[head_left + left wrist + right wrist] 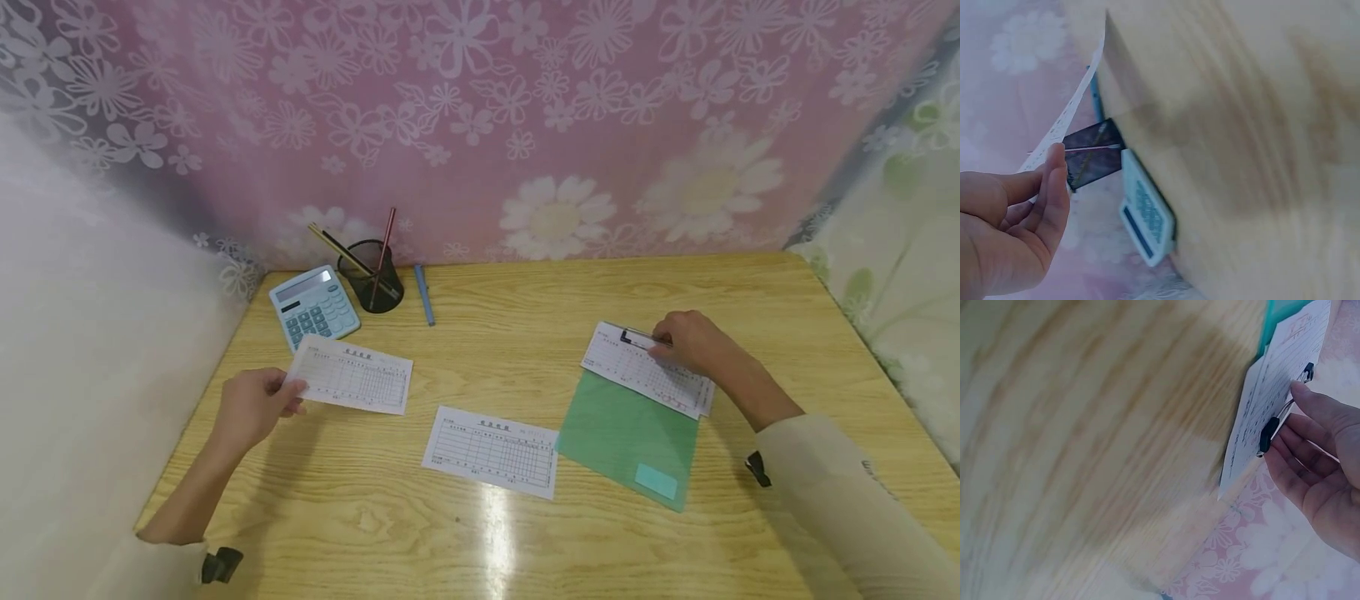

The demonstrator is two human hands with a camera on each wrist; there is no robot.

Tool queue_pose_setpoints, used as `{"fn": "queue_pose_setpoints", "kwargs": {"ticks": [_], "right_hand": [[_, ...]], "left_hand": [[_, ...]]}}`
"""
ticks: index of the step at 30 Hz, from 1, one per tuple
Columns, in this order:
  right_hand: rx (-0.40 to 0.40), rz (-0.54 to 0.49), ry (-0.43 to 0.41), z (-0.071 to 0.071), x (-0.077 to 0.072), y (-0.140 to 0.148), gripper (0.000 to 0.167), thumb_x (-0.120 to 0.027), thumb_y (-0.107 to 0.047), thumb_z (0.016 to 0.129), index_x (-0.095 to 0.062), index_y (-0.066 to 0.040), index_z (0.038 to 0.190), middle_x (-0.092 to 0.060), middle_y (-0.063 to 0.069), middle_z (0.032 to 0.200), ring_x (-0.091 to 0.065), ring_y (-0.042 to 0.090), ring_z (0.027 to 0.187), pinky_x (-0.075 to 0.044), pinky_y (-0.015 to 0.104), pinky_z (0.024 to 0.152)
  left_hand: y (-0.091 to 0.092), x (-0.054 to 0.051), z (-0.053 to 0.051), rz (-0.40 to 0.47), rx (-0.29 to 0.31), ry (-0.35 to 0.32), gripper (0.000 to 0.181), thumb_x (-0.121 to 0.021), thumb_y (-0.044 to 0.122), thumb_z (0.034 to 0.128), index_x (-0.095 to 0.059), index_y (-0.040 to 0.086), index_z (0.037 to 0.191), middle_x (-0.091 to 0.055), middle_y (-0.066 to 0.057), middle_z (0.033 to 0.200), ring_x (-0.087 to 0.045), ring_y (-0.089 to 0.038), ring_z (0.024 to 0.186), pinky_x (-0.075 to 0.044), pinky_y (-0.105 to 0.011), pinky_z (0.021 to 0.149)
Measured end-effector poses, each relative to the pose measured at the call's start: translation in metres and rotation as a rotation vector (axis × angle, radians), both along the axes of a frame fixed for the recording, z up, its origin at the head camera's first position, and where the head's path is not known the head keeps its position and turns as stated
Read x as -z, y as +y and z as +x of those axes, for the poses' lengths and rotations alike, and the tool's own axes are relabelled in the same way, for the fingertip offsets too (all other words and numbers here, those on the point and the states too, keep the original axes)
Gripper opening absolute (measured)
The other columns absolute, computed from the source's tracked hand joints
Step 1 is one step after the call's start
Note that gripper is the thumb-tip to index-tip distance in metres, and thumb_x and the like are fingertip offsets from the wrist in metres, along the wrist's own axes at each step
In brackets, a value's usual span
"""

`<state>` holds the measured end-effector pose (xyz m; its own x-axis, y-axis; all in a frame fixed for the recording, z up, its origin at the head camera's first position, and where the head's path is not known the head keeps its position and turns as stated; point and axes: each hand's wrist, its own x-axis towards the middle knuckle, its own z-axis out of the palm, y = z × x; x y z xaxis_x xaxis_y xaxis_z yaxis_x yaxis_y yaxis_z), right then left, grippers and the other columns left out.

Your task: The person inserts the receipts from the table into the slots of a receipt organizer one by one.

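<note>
My left hand [255, 404] pinches a printed receipt form [356, 375] by its left end, holding it above the table near the calculator. In the left wrist view the form [1075, 109] shows almost edge-on between thumb and fingers. My right hand [693, 342] pinches the metal clip [637, 337] at the top of a green clipboard [630, 433]. More forms [637, 367] lie under that clip. The right wrist view shows the thumb on the clip's wire [1286, 407] with the fingers behind. Another receipt form [491, 450] lies flat on the table, left of the clipboard.
A light-blue calculator [315, 308] sits at the back left, beside a black mesh pen cup [382, 292] holding pencils. A blue pen [424, 296] lies to the right of the cup. A flowered curtain [480, 125] hangs behind the wooden table [360, 492].
</note>
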<state>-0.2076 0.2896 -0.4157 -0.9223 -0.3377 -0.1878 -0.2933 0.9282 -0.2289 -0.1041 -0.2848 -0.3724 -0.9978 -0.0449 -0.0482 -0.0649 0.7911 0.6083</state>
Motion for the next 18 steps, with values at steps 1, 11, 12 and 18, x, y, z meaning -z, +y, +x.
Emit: {"fn": "queue_pose_setpoints", "kwargs": {"ticks": [1,11,12,18], "right_hand": [[-0.001,0.000,0.001,0.000,0.000,0.000,0.026,-0.068,-0.016,0.087,-0.068,0.004,0.104,-0.065,0.015,0.094,-0.061,0.026,0.084,-0.050,0.044,0.074],[-0.018,0.009,0.018,-0.001,0.000,0.001,0.025,-0.069,-0.017,0.087,-0.069,0.002,0.103,-0.065,0.013,0.092,-0.060,0.025,0.082,-0.050,0.044,0.074],[-0.018,0.008,0.020,-0.001,0.001,0.002,0.025,-0.069,-0.017,0.087,-0.069,0.002,0.102,-0.065,0.013,0.092,-0.060,0.025,0.081,-0.050,0.044,0.074],[-0.020,-0.005,0.021,-0.001,0.002,0.002,0.023,-0.069,-0.016,0.087,-0.069,0.002,0.101,-0.065,0.013,0.091,-0.060,0.023,0.080,-0.050,0.043,0.072]], "left_hand": [[0.003,-0.004,-0.002,0.004,0.007,0.024,0.023,-0.060,0.011,0.0937,-0.066,-0.010,0.091,-0.069,-0.015,0.072,-0.070,-0.022,0.061,-0.058,-0.028,0.056],[0.041,-0.029,-0.018,0.083,0.139,0.126,0.021,-0.054,0.011,0.0969,-0.065,-0.007,0.093,-0.067,-0.016,0.075,-0.065,-0.015,0.059,-0.054,-0.021,0.053],[0.046,-0.030,-0.021,0.100,0.149,0.125,0.022,-0.054,0.012,0.0972,-0.065,-0.007,0.093,-0.067,-0.017,0.076,-0.065,-0.014,0.060,-0.054,-0.021,0.053],[0.078,-0.028,-0.039,0.341,0.188,0.013,0.026,-0.057,0.020,0.0960,-0.067,-0.004,0.095,-0.069,-0.018,0.082,-0.067,-0.010,0.062,-0.058,-0.029,0.057]]}}
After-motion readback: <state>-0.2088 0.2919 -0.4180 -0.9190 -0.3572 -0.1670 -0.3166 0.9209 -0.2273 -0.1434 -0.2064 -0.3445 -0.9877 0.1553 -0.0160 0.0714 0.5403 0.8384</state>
